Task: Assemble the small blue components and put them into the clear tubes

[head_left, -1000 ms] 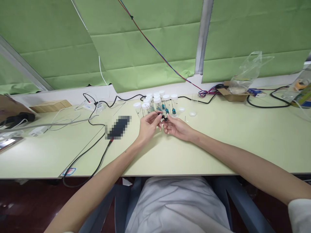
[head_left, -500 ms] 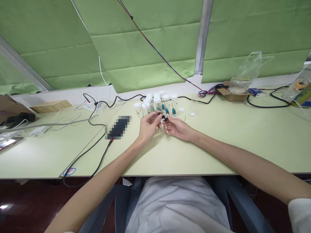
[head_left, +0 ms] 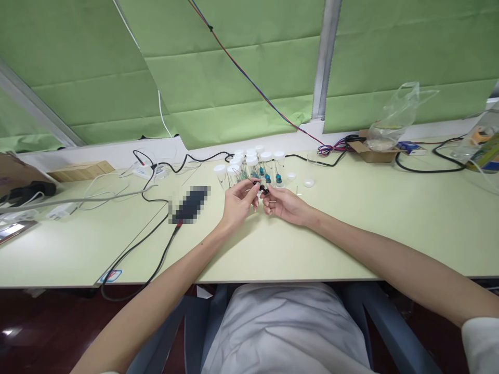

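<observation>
A small black part (head_left: 264, 189) is pinched between my two hands above the table; its exact kind is too small to make out. My left hand (head_left: 240, 200) grips its left end with thumb and fingers. From the other side my right hand (head_left: 287, 205) holds its right end between thumb and forefinger. Just behind my fingers stand several clear vials with white caps (head_left: 279, 156), some with blue-green pieces (head_left: 278, 177) and thin wires inside. Two loose white caps (head_left: 309, 183) lie to the right of them, near a thin L-shaped metal piece (head_left: 298, 191).
A blurred dark device (head_left: 191, 204) with a black cable (head_left: 161, 259) lies left of my hands. At the back right sits a cardboard box (head_left: 376, 155) with a plastic bag (head_left: 393, 122). White cables and adapters (head_left: 62, 210) lie far left; red and blue wires (head_left: 249, 77) hang above.
My right fingers have shifted very slightly around the black part. Otherwise both hands and the vials stay in place.
</observation>
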Demonstrator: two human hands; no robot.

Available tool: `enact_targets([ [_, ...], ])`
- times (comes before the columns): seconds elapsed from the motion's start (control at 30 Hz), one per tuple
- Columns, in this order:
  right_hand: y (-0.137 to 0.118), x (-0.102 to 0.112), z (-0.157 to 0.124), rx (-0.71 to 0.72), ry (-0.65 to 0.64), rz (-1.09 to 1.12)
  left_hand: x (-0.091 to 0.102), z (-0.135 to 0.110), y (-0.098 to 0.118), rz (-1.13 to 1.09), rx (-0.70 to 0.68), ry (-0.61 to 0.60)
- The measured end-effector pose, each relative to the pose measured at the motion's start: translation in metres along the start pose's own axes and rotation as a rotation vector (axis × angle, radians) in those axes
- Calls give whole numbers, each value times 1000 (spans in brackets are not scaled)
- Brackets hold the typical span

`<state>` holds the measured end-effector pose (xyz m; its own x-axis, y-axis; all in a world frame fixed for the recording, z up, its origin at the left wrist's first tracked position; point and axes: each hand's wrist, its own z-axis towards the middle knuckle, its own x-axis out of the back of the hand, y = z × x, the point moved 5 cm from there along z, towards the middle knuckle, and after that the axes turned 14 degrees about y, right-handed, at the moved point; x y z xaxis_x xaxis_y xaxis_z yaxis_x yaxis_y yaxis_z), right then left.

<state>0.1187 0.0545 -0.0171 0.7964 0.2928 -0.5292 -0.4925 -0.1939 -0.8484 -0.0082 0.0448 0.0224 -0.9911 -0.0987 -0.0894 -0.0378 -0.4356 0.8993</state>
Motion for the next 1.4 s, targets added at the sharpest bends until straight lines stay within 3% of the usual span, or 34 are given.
enact_targets([
  [0.1, 2, 0, 0, -33, 10, -8, 0, 0, 0, 3, 5, 3],
  [0.4, -4, 1, -1, 51, -38, 12, 0, -1, 2, -1, 2, -13],
  [0.63, 4, 0, 2, -57, -16, -5, 0, -1, -1, 28, -2, 4],
  [0.9, 0, 3, 3, 29, -38, 29, 2, 0, -3, 31, -3, -2],
  [1.1, 6, 2, 5, -79, -1, -19, 2, 1, -4, 45, -6, 3],
  [1.4, 0, 3, 4, 13, -26, 10, 2, 0, -1, 43, -8, 10],
])
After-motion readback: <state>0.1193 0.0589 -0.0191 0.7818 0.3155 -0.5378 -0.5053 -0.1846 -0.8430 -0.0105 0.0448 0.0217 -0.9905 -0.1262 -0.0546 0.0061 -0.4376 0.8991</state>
